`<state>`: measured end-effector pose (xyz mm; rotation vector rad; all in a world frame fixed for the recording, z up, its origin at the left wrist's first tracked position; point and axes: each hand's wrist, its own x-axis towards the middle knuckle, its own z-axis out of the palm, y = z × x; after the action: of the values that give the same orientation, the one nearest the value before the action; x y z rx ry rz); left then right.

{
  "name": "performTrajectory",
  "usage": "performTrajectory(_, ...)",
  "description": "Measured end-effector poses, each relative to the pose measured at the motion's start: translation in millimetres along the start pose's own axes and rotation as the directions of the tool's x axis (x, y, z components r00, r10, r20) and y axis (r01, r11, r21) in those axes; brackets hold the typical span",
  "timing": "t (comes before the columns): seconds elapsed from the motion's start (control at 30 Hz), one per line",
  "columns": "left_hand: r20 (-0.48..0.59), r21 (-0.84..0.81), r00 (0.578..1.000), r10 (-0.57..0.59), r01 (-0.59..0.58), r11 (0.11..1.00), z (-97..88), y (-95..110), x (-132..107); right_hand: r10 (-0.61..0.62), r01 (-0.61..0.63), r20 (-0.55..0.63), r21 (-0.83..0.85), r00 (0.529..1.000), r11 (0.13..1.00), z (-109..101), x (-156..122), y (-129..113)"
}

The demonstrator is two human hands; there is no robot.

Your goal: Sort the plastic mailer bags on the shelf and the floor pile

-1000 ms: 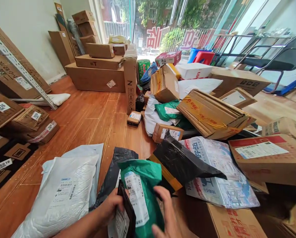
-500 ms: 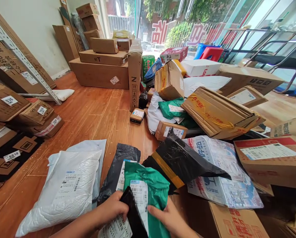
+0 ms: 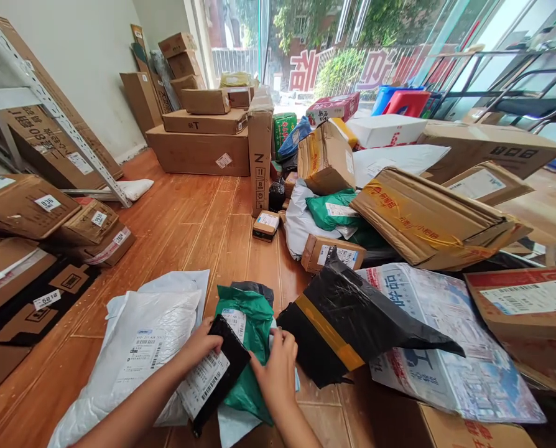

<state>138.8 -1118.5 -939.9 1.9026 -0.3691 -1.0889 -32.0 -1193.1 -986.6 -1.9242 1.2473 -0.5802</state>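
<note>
My left hand [image 3: 201,343] grips a small black parcel bag [image 3: 230,368] with a white label, its thumb on top. Under it lies a green mailing bag [image 3: 247,311], also labelled. My right hand [image 3: 278,367] pinches the green bag's right edge, thumb on top and fingers curled at the side. A pale blue-white bag [image 3: 234,429] shows beneath the green one. A dark grey bag [image 3: 262,289] peeks out behind it, mostly covered. To the left, a puffy white mailing bag [image 3: 135,364] lies on the floor, close to my left forearm.
A black bag with yellow tape [image 3: 334,317] lies right of my hands. Beyond it spreads a heap of parcels, including a battered taped carton [image 3: 427,218]. Labelled boxes [image 3: 49,205] stack by a white metal rack [image 3: 82,137] on the left. Large cartons [image 3: 198,149] stand near the window.
Both hands have shifted left with the black parcel and green bag. The green bag now covers most of the dark grey bag, and the black parcel's label shows. The view has turned slightly left.
</note>
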Motion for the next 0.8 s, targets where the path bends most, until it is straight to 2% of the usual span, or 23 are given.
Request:
performTrajectory(0.07, 0.023, 0.0, 0.998, -0.055, 0.055, 0.998, 5.7, -6.7, 1.4, 0.017, -0.013, -0.08, 0.053, 0.997, 0.998, 6.7, -7.8, 15.7)
performTrajectory(0.1, 0.036, -0.003, 0.996, -0.086, 0.086, 0.996, 8.4, -9.1, 0.6, 0.02, -0.012, -0.083, 0.088, 0.996, 0.996, 8.7, -9.9, 22.8)
performTrajectory(0.2, 0.045, -0.031, 0.988, -0.146, 0.147, 0.989, 15.6, -10.5, -5.0, -0.008, 0.01, -0.014, 0.18, 1.0, 0.984, 10.4, -5.8, 35.7)
performTrajectory(0.33, 0.065, -0.043, 0.979, -0.192, 0.195, 0.98, 22.7, -0.8, -15.0, 0.014, -0.041, 0.081, 0.347, 0.997, 0.937, -0.1, 9.8, 32.2)
performTrajectory(0.47, 0.092, -0.049, 0.977, -0.19, 0.195, 0.98, 25.5, 3.6, -31.2, 0.002, -0.058, 0.128, 0.436, 0.992, 0.898, -24.4, 20.0, 18.7)
performTrajectory(0.57, 0.202, -0.122, 0.945, -0.258, 0.286, 0.95, 26.6, -11.2, -42.7, -0.076, 0.023, 0.171, 0.293, 0.982, 0.956, -36.1, 27.3, 15.6)
performTrajectory(0.63, 0.213, -0.18, 0.929, -0.302, 0.341, 0.923, 28.0, -28.9, -45.2, -0.104, 0.079, 0.205, 0.128, 0.973, 0.989, -33.4, 30.0, 20.1)
performTrajectory(0.73, 0.076, -0.189, 0.948, -0.31, 0.319, 0.929, 30.3, -51.6, -41.7, -0.087, 0.093, 0.161, -0.026, 0.983, 0.995, -17.2, 25.4, 34.6)
performTrajectory(0.8, 0.004, -0.163, 0.965, -0.263, 0.26, 0.952, 31.4, -54.5, -39.1, -0.056, 0.056, 0.068, 0.003, 0.996, 0.998, -6.1, 21.2, 45.5)
